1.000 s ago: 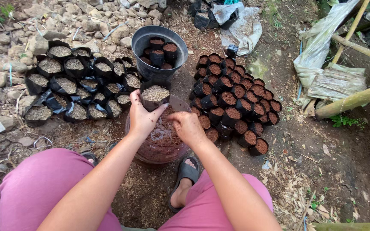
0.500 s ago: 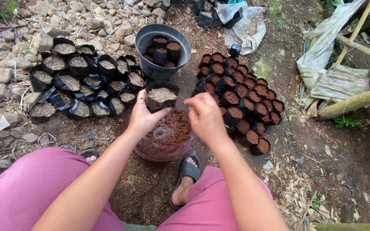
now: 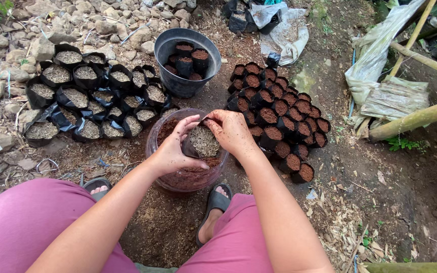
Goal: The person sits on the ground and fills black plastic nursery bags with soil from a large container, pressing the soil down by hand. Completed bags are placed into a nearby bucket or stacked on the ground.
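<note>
My left hand (image 3: 172, 151) and my right hand (image 3: 232, 132) both grip one small black grow bag (image 3: 202, 142) filled with pale husk. The bag is held over a clear plastic tub (image 3: 154, 146) of reddish-brown soil that stands on the ground between my feet. My left fingers wrap the bag's left side, and my right fingers pinch its right rim.
A cluster of black bags with pale filling (image 3: 84, 98) stands at left. Several bags topped with brown soil (image 3: 279, 114) stand at right. A dark bucket (image 3: 170, 50) holding a few bags sits behind. Stones lie at upper left, plastic sacks and bamboo poles at right.
My hands drew the bag nearer, from above the tub's far rim to over the soil. My right hand came down from above and took hold of the bag's rim.
</note>
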